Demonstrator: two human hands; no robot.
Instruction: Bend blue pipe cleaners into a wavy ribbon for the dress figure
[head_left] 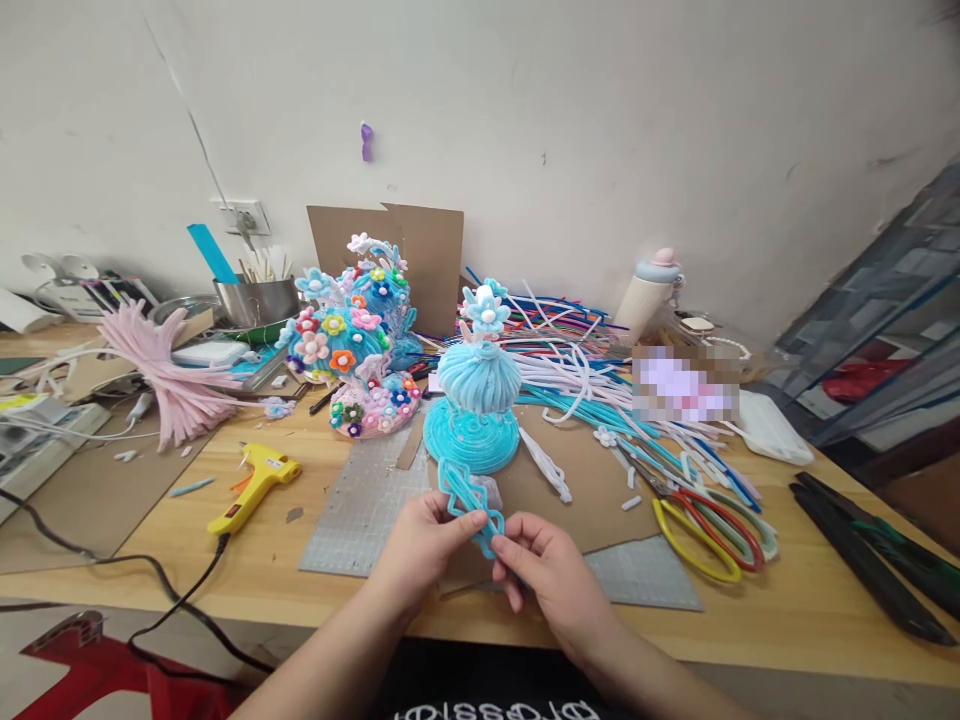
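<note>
Between my two hands is a bent bundle of light-blue pipe cleaners, folded into zigzag loops. My left hand pinches its middle with the thumb on top. At its lower right end, the thumb and fingers of my right hand are closed on it. Just beyond the bundle stands a blue pipe-cleaner figure with a round coiled base, a ribbed dome and a flower on top. A folded white pipe-cleaner strand lies at its right.
A yellow glue gun lies left, its cord running off the table edge. Flower-covered pipe-cleaner pieces stand behind. At right are scissors, black-handled pliers and a bottle. Loose pipe cleaners pile at the back; a cutting mat lies beneath.
</note>
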